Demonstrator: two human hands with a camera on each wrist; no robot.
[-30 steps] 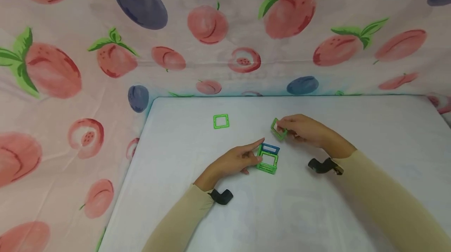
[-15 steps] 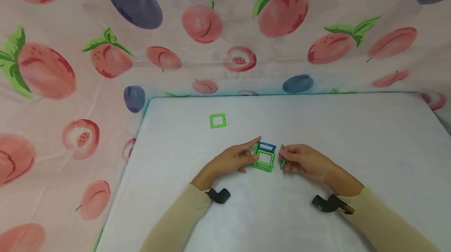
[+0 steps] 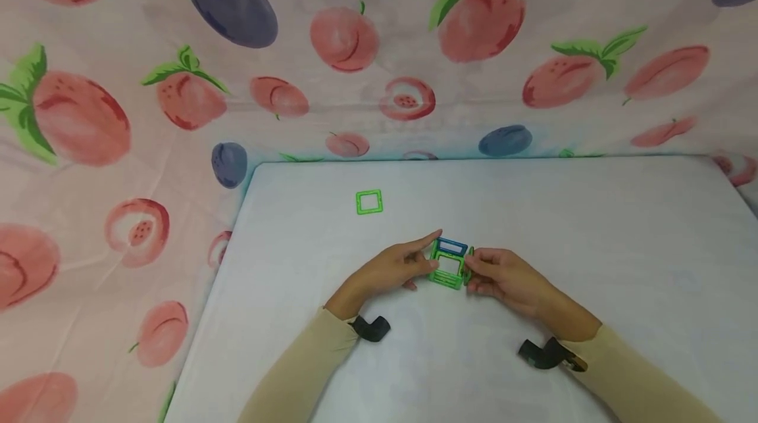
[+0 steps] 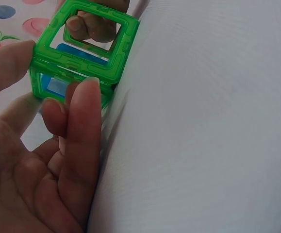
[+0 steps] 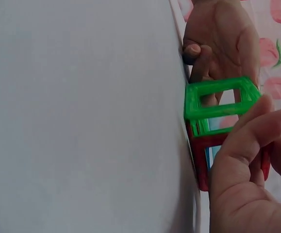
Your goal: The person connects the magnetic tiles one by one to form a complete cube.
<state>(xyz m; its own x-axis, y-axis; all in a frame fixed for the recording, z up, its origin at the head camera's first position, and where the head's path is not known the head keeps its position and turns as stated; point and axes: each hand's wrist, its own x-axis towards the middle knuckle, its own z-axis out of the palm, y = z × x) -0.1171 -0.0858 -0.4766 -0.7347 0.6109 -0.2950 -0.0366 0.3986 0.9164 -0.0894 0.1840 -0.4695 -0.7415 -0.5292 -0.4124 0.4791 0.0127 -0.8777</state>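
Note:
A small box-like build of magnetic tiles (image 3: pixel 448 277), green square frames with a blue tile (image 3: pixel 452 247) at its back, stands on the white table. My left hand (image 3: pixel 393 272) holds its left side, index finger stretched toward the back corner and thumb at the front. In the left wrist view, the fingertips touch the green frame (image 4: pixel 123 53). My right hand (image 3: pixel 509 278) pinches an upright green square magnetic tile (image 3: pixel 470 266) against the build's right side. In the right wrist view, the frame (image 5: pixel 198 162) under these fingers looks dark red. Its far edges are hidden by the fingers.
One loose green square tile (image 3: pixel 369 202) lies flat toward the back of the white table (image 3: pixel 592 225). Behind and to the left hangs a fruit-print cloth (image 3: pixel 343 100). Dark wrist cameras (image 3: pixel 371 329) sit on both sleeves.
My right hand has brought the green tile toward me, turned it upright, then moved it left against the build. My left hand stays at the build's left side.

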